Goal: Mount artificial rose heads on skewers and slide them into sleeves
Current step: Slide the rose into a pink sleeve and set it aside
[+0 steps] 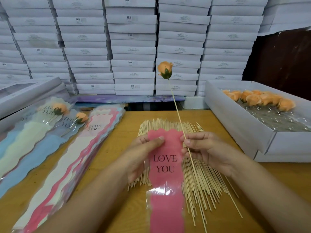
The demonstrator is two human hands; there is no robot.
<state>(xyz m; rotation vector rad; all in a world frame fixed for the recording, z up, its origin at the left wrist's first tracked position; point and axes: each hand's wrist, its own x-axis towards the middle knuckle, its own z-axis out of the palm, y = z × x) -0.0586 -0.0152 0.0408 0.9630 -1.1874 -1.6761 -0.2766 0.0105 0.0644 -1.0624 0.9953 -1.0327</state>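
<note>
An orange rose head point(165, 70) sits on top of a thin wooden skewer point(176, 108), held upright and tilted left. My right hand point(205, 152) pinches the skewer low on its shaft. My left hand point(143, 153) grips the upper left edge of a pink "LOVE YOU" sleeve point(165, 179), thumb on its front. The skewer's lower part runs along the sleeve's right edge; whether it is inside the sleeve I cannot tell. Below both hands lies a spread pile of loose skewers point(198, 179).
A white box point(235, 118) at the right holds several orange rose heads point(262, 98). At the left lie stacks of coloured sleeves point(50, 157), two with roses in them point(60, 109). Stacked white cartons point(131, 47) wall the back of the wooden table point(107, 148).
</note>
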